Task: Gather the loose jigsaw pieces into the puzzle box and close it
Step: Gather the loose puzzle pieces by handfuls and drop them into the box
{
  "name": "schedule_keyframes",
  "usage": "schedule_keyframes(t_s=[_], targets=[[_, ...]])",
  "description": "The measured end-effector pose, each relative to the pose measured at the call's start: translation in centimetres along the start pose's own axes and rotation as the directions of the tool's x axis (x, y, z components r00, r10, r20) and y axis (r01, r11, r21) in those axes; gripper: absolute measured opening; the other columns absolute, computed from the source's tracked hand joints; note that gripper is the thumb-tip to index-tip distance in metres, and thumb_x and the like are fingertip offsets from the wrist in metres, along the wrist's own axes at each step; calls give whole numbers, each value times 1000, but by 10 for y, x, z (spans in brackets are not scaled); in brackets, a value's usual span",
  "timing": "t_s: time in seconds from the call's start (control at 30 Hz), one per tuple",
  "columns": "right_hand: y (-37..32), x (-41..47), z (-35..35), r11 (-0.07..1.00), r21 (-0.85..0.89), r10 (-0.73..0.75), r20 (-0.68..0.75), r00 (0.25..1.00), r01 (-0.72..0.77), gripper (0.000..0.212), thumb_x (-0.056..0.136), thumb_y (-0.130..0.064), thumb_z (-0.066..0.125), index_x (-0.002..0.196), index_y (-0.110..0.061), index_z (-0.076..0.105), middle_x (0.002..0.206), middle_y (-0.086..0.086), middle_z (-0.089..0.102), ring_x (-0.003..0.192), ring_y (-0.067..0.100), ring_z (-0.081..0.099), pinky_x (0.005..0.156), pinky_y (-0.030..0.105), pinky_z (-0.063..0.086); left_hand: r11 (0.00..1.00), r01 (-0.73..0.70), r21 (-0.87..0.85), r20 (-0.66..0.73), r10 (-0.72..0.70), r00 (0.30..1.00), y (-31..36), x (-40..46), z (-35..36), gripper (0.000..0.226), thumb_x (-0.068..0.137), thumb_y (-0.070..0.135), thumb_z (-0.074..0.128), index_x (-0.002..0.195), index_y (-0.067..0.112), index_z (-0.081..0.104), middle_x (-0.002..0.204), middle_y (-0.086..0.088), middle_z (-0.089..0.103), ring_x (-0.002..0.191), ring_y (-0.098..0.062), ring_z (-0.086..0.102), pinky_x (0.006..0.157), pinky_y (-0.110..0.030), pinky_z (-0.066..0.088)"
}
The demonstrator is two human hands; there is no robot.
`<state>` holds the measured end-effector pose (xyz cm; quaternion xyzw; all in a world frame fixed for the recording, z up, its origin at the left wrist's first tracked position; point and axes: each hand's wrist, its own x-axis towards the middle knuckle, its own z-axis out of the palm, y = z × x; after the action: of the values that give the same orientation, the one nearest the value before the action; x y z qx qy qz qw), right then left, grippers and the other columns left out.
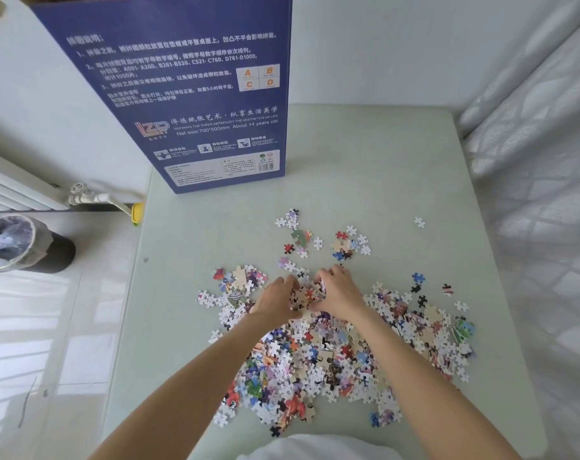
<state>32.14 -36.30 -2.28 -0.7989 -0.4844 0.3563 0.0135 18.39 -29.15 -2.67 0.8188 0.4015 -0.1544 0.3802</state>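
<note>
Both hands cupped w/ fingers curled round a clump of jigsaw pieces mid-table: left hand, right hand. Main pile sits at 6 o'clock, puzzle box upright at 11 o'clock on the table.

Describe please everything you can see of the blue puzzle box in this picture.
The puzzle box is a large, flat dark-blue carton that looks like printed cardboard. It stands upright on the far left part of the pale table, leaning slightly, its top cut off by the picture edge. The face shown carries white Chinese instructions, an A-B-C-D grid, an LZP logo, "Net size: 700*500mm" and a barcode label. Neither hand touches it; the jigsaw pieces lie apart, nearer the person.
</note>
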Motion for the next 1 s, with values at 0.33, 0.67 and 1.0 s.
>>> schedule_keyframes(t_s=[0.33,0.67,1.0], targets=[[8,-13,-8,984,174,-6,-126,992,28,37,81,-22,69,114,-18,53,114,0,56,96,15,53,76,21,37,1000,8,-12,42,-7,999,15,4,6,108,63,34,84,145,20,15,136,-12,33,122,-27,42,105,-37,38],[14,-20,-5,974,199,115,-33,993,-106,60,75,-37,74,127,-22,49,123,7,43,100,20,52,83,27,42,996,-18,89,24,16,1000,18,12,5,62,77,23,74,130,19,41,110,-7,58,96,-21,56,84,-30,49],[20,-26,1,945,307,149,-98,984,-113,54,76,-6,71,126,-15,50,122,4,58,101,18,56,81,23,44,997,-75,-16,-49,74,996,3,8,-12,36,87,24,64,121,15,57,112,-8,60,92,-19,60,78,-19,43]])
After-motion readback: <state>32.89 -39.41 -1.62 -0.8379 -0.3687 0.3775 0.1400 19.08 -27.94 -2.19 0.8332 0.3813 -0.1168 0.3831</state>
